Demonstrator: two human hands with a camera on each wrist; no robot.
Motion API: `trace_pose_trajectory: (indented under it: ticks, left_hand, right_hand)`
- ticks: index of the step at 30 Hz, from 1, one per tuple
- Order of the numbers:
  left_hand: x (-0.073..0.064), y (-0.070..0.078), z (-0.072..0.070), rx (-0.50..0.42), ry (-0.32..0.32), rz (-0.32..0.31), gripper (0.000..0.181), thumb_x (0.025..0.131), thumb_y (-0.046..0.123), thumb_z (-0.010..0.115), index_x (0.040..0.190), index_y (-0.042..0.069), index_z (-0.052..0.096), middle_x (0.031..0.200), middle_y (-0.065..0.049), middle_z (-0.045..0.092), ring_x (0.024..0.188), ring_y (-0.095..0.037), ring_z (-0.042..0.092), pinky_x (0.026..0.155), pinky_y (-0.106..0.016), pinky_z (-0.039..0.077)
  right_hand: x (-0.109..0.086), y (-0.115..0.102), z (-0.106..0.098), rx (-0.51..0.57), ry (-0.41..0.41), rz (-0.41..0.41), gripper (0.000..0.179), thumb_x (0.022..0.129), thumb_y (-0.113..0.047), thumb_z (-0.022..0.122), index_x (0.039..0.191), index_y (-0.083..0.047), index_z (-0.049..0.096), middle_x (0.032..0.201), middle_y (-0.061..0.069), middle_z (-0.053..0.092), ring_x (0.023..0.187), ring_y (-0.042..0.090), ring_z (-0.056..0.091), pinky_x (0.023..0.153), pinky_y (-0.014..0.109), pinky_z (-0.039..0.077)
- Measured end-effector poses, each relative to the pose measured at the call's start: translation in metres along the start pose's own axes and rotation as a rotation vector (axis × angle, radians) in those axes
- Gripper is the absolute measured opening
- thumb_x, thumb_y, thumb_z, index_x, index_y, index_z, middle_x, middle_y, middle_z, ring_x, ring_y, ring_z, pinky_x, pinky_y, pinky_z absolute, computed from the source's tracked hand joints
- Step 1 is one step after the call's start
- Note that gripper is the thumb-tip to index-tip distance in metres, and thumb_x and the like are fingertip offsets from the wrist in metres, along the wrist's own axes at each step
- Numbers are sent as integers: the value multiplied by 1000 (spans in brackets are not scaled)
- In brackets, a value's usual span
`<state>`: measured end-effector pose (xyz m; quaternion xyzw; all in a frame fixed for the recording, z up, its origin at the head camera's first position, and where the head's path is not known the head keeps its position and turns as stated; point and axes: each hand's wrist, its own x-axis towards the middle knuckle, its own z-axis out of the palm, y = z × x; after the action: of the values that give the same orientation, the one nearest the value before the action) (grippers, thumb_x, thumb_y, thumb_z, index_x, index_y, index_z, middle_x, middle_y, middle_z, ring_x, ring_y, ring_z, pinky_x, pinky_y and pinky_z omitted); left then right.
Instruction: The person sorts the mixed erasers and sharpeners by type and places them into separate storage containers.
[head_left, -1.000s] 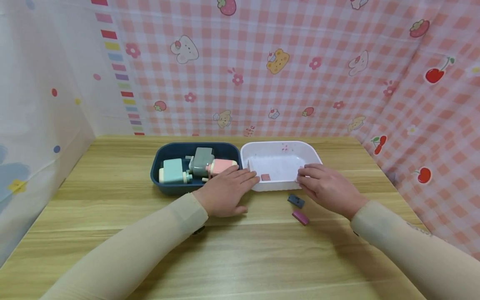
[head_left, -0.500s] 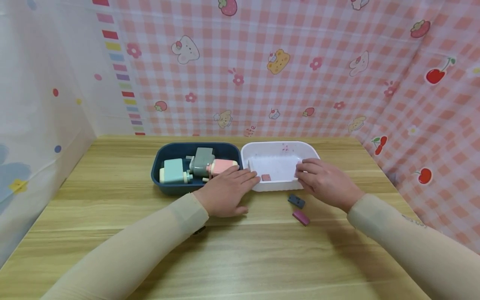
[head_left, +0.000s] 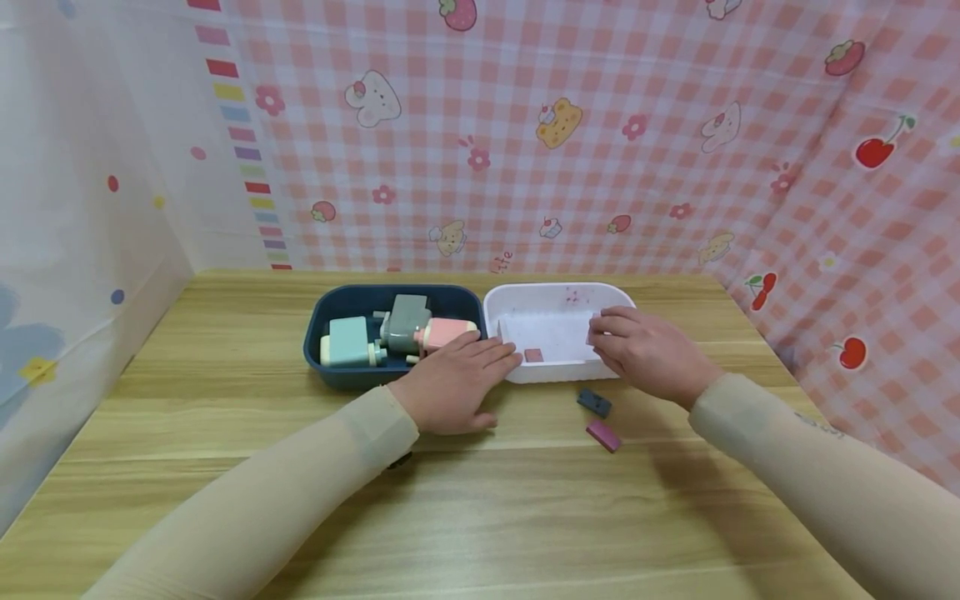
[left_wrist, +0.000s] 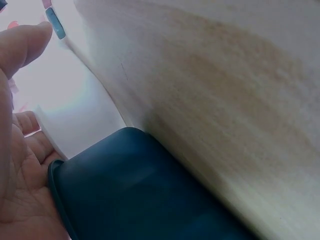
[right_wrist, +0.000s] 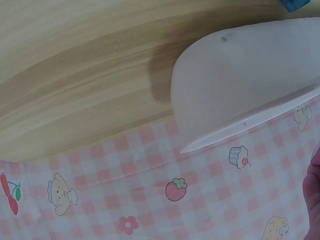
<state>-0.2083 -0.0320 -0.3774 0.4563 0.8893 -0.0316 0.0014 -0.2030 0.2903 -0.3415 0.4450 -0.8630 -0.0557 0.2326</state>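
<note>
My left hand (head_left: 450, 387) rests with straight fingers over the touching rims of a navy tub (head_left: 348, 381) and a white tub (head_left: 555, 373). In the left wrist view its palm lies along the navy tub's rim. My right hand (head_left: 648, 350) is over the white tub's right end, pinching a small pale pink piece (head_left: 592, 332) that its fingers mostly cover. A flat pink block (head_left: 533, 355) lies inside the white tub at the front left. On the table before that tub are a dark grey-blue block (head_left: 594, 403) and a magenta block (head_left: 603, 435).
Inside the navy tub lie crank pencil sharpeners: mint (head_left: 349, 342), grey-green (head_left: 407, 321) and pink (head_left: 448, 332). The wooden table (head_left: 480, 517) ends at the back against a checked cloth (head_left: 480, 242), with more cloth at both sides.
My right hand has moved slightly left and farther back over the white tub, carrying the pale pink piece. My left hand has stayed at the rims.
</note>
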Motion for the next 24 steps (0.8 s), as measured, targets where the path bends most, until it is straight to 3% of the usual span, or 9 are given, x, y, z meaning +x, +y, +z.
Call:
trace_pose_trajectory:
  ticks: [5,14,24]
  left_hand:
    - [0,0,0,-1,0,2,92,97,57,67,169,18,26,174,-2,31,163,-21,25,135,-44,13]
    - [0,0,0,6,9,5,91,97,57,67,168,18,28,174,-1,32,162,-21,27,135,-44,14]
    - [0,-1,1,1,9,5,92,96,58,68,168,18,28,174,-1,32,163,-21,26,135,-44,14]
  right_hand:
    - [4,3,1,8,-22,7,27,86,-10,86,110,-1,80,113,14,79,113,31,72,101,48,59]
    - [12,6,7,7,32,-34,20,86,-5,84,105,1,79,108,13,79,110,32,72,98,45,60]
    - [21,7,12,1,34,-57,18,87,-4,84,104,0,78,106,11,79,109,30,72,99,44,60]
